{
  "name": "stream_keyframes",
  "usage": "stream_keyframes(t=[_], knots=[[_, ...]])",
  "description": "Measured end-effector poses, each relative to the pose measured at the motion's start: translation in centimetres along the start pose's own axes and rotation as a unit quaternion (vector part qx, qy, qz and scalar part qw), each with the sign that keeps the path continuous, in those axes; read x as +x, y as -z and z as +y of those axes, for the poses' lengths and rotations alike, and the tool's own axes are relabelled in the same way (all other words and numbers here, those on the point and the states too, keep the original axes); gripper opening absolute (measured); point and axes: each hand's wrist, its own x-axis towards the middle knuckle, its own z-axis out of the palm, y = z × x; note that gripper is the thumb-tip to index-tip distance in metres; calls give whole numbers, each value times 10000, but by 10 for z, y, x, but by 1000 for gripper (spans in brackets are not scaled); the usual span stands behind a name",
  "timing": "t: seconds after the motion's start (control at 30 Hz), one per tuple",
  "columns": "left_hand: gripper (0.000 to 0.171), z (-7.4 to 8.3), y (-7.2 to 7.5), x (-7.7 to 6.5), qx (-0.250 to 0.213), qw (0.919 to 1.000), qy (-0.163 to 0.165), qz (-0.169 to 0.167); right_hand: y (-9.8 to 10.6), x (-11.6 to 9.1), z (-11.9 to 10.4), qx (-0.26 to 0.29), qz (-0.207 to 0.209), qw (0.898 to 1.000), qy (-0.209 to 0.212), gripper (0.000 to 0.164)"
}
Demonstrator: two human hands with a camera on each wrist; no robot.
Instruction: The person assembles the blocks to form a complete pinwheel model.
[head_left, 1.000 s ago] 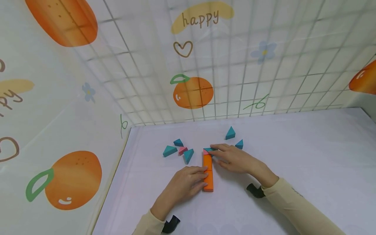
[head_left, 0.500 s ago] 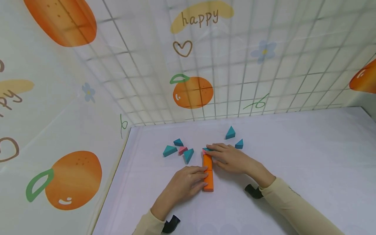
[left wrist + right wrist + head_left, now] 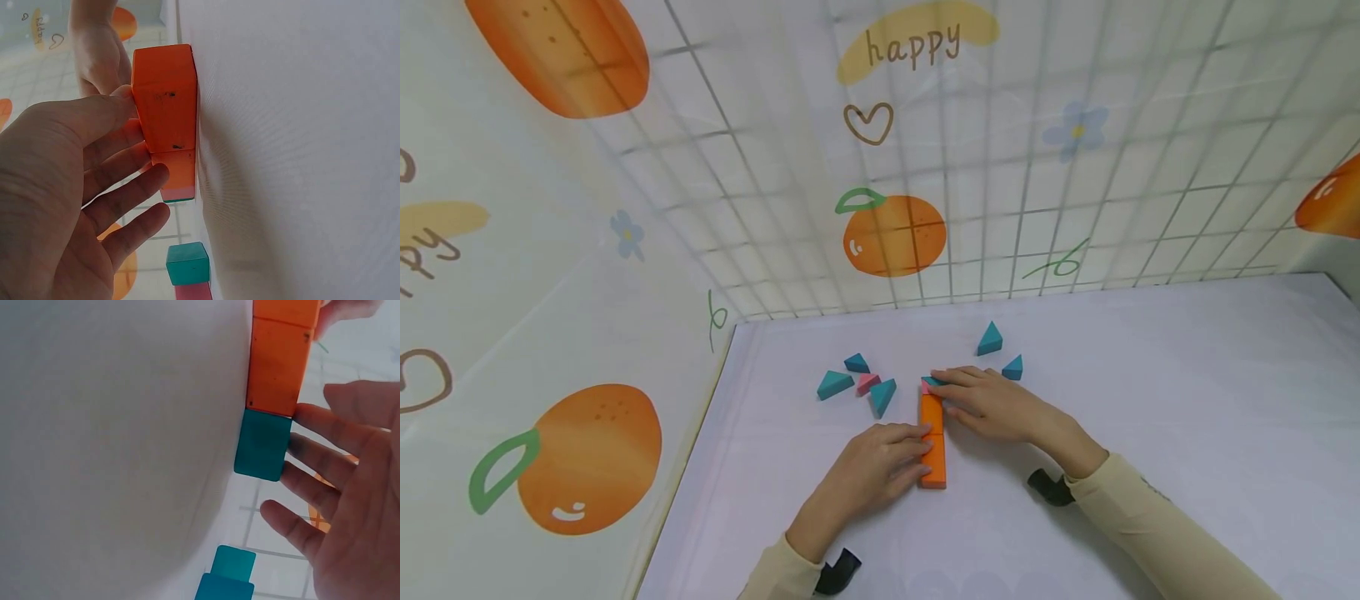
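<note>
Two orange blocks (image 3: pixel 934 468) lie end to end in a row on the white cloth. At the row's far end, a pink triangular block (image 3: pixel 925 388) and a teal triangular block (image 3: pixel 262 445) are set against each other. My left hand (image 3: pixel 867 468) lies along the left side of the orange blocks, its fingertips at their edge. In the left wrist view its fingers are fairly straight. From the right, my right hand (image 3: pixel 1000 407) touches the teal block with extended fingertips, covering part of it in the head view.
Loose teal triangular blocks (image 3: pixel 834 384) and a pink one (image 3: pixel 867 383) lie behind the left hand. Two more teal triangles, one farther back (image 3: pixel 990 339), sit beyond the right hand. A patterned sheet over a wire grid (image 3: pixel 970 250) stands behind.
My right hand has shifted slightly left, covering more of the teal and pink triangles at the row's end. The left hand and the orange blocks keep their places.
</note>
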Motion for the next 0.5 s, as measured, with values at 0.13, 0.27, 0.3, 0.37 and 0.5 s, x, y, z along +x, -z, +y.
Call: stream_keyframes(t=[0.13, 0.27, 0.3, 0.37, 0.5], knots=[[31, 0, 1, 0, -9, 10000, 26, -18, -1, 0, 0, 38, -11, 10000, -34, 43], [31, 0, 1, 0, -22, 10000, 31, 7, -1, 1, -1, 38, 16, 10000, -20, 43], [31, 0, 0, 0, -21, 10000, 33, 15, -1, 1, -1, 33, 23, 10000, -13, 43], [31, 0, 0, 0, -24, 10000, 34, 19, -1, 1, -1, 12, 38, 10000, 2, 43], [32, 0, 0, 0, -44, 10000, 36, 10, -1, 1, -2, 2, 27, 10000, -10, 44]])
